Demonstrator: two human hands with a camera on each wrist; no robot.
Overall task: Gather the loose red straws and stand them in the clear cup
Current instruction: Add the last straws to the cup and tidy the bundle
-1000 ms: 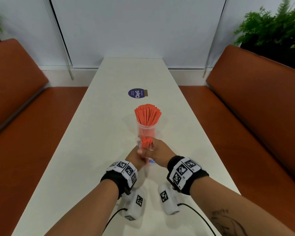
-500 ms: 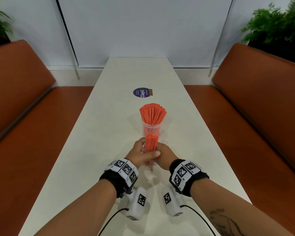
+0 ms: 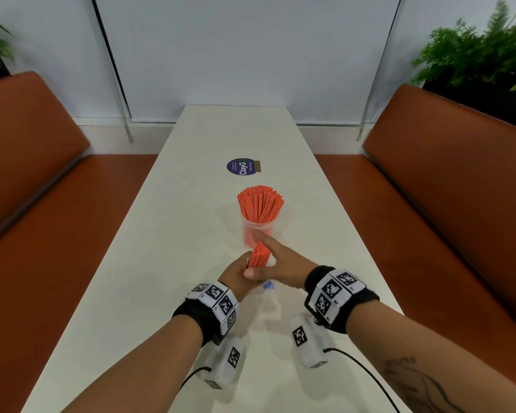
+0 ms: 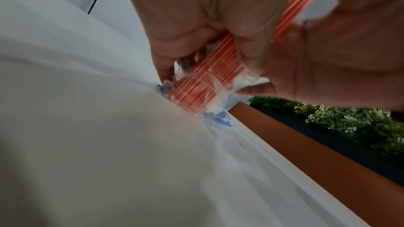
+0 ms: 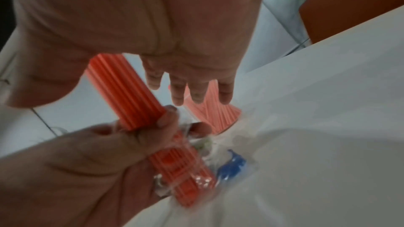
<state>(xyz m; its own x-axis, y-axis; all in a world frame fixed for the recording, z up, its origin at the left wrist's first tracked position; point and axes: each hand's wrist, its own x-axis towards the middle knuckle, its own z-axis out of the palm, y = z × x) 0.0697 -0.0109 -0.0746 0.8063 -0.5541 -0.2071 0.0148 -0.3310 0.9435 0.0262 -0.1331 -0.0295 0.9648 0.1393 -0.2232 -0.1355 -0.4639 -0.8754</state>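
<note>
1. The left hand (image 3: 236, 274) grips a bundle of red straws (image 3: 259, 257) upright in a clear wrapper (image 5: 196, 144), its base on the worktop (image 3: 167, 234).
2. The clear cup (image 3: 258, 231), already holding straws, stands just beyond at 12 o'clock.
3. The right hand (image 3: 280, 263), nearer the cup, has opened; half a second ago both hands were clasped round the bundle.
</note>
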